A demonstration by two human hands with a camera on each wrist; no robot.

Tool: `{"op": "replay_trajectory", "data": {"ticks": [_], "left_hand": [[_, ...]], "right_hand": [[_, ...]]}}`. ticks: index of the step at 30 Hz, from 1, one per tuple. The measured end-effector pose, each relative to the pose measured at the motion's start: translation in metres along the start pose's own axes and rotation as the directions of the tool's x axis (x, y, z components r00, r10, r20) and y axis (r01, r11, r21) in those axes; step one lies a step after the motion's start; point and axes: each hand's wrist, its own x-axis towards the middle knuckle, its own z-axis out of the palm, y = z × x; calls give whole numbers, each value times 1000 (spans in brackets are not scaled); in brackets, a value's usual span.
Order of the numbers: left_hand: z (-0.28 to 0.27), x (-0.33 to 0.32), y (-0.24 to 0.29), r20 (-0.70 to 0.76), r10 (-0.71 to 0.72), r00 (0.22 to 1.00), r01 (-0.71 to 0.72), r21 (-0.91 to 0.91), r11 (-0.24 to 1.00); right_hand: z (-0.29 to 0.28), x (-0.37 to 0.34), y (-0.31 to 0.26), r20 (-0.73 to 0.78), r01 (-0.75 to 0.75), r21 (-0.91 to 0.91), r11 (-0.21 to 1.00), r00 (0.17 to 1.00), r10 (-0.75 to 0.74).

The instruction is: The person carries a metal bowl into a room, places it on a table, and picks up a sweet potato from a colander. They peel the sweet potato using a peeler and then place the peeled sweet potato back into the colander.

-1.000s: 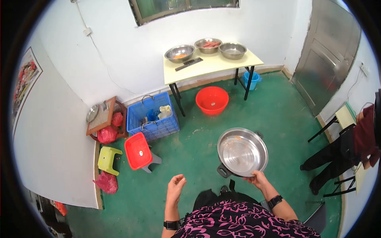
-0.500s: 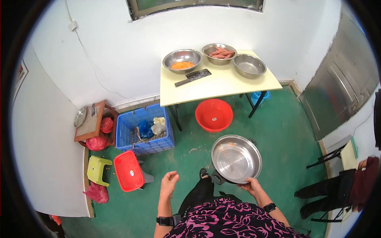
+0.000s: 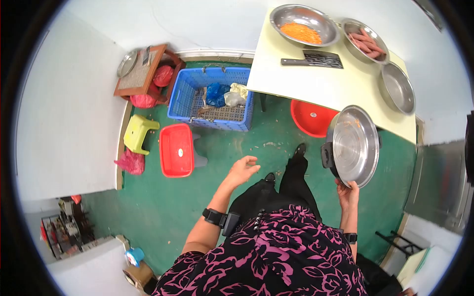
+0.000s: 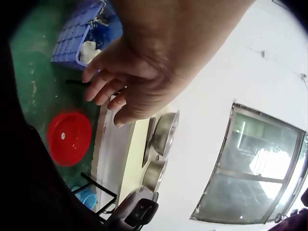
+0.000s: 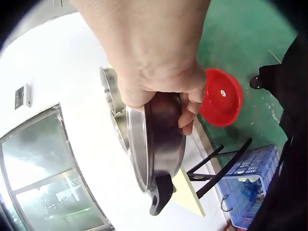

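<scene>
My right hand (image 3: 348,195) grips a wide stainless-steel pan (image 3: 353,148) by its near rim, thumb on the inside and fingers behind. The pan is tilted, its inside toward the head camera, with orange bits on its wall. Its black side handle (image 5: 161,194) shows in the right wrist view. Beyond it stands a pale yellow table (image 3: 291,81) with a cleaver (image 3: 323,59), a steel bowl (image 3: 326,27) of orange shreds, another bowl (image 3: 376,35) of sweet potatoes (image 3: 364,44) and a third bowl (image 3: 395,89). My left hand (image 3: 241,172) hangs in the air, fingers loosely bent, holding nothing.
Under the table edge sits a red basin (image 3: 306,118). A blue crate (image 3: 210,122) with plastic bags stands left of the table. Nearer are a red tub (image 3: 170,150) on a grey stool and a yellow-green stool (image 3: 139,130). A small wooden table (image 3: 138,76) stands by the wall.
The person has stepped closer to the table, and the view has turned. My right hand has carried the pan toward the table's near right edge and tilted it more steeply.
</scene>
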Motion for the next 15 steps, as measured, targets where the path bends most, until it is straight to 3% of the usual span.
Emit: {"op": "replay_trajectory", "data": {"ticks": [8,9,10,15], "left_hand": [[-27,51,27,-372,-88,924,55,-96,994],[-26,61,34,-369,-30,929,11,-53,999],[-22,75,38,-358,-62,932,25,-107,994],[-7,130,88,-259,-112,959,57,-211,976]], "right_hand": [[58,133,-80,83,-62,-233,971,993,83],[67,140,-84,73,-14,-239,971,997,32],[61,157,-87,-17,-49,-288,956,999,46],[69,181,-123,-4,-108,-375,921,993,115]]}}
